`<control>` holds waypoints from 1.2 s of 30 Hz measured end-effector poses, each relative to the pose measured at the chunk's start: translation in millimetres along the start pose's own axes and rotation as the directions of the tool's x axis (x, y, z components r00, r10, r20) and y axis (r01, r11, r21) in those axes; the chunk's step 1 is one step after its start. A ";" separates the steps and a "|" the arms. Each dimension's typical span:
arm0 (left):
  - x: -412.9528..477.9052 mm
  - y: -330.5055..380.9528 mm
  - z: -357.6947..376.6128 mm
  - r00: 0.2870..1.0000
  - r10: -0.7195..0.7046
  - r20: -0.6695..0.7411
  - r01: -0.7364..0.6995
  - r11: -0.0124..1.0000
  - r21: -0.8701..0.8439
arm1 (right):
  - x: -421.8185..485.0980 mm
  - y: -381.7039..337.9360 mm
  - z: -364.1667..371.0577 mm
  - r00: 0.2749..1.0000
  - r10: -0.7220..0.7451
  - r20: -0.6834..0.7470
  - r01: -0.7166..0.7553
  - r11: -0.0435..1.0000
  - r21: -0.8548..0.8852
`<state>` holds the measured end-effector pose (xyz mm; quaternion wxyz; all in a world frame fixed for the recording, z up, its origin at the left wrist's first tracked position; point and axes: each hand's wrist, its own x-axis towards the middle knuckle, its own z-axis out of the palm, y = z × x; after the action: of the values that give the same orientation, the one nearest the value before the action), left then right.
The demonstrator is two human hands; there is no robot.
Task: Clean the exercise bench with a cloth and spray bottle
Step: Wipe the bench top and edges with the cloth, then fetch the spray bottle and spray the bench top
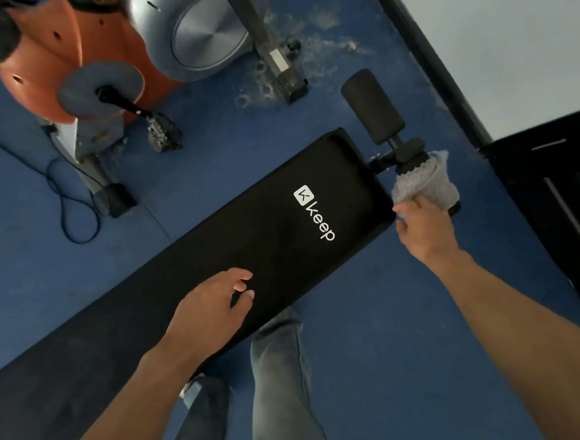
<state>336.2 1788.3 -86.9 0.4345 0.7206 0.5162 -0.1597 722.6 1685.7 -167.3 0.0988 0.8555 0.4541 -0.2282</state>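
A long black padded exercise bench [215, 245] with a white "keep" logo runs diagonally from lower left to upper right. Two black foam rollers stick out at its far end; one roller [371, 106] is bare. My right hand [425, 232] grips a grey cloth [423, 181] wrapped over the other roller, just beyond the bench's end. Resting on the bench pad near its front edge, my left hand [215, 305] has its fingers loosely apart and holds nothing. No spray bottle is in view.
An orange and grey exercise bike [99, 61] with a pedal [164, 134] stands beyond the bench on the blue floor, and a black cable [72, 214] loops beside it. Dusty marks cover the floor near a metal foot. Dark furniture [555, 208] stands at right. My jeans-clad legs are below.
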 end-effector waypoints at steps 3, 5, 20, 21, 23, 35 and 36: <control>-19.0 1.4 -10.4 1.000 -0.017 0.004 0.017 0.999 0.032 | -29.7 -21.4 -0.5 0.994 0.022 0.106 -0.031 0.996 0.081; -33.0 1.4 -20.2 1.000 -0.001 0.018 0.000 0.998 0.065 | -63.6 -39.8 2.9 0.986 0.021 0.166 -0.048 0.985 0.163; -249.8 -4.3 -85.6 0.923 0.378 -0.073 -0.379 0.925 0.005 | -470.4 -186.3 -50.6 0.930 0.366 0.037 -0.209 0.441 0.873; -268.5 -10.9 -82.2 0.917 0.396 -0.053 -0.397 0.918 -0.010 | -497.6 -193.5 -51.6 0.905 0.424 0.039 -0.221 0.388 0.895; -301.0 -25.2 -67.9 0.907 0.422 0.010 -0.421 0.906 -0.050 | -547.2 -207.0 -48.3 0.852 0.521 0.051 -0.229 0.285 0.931; -412.9 -23.3 97.3 0.697 0.494 0.520 -0.635 0.762 0.127 | -773.8 -212.0 48.6 0.490 0.840 0.232 -0.337 -0.062 0.939; -422.6 -18.4 108.3 0.666 0.504 0.550 -0.668 0.731 0.138 | -792.0 -210.7 59.8 0.446 0.857 0.258 -0.335 -0.107 0.936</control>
<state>167.7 1448.5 129.5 0.4490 0.8483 0.0944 -0.2644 148.5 1203.1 168.6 -0.4234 0.8615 -0.2290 -0.1616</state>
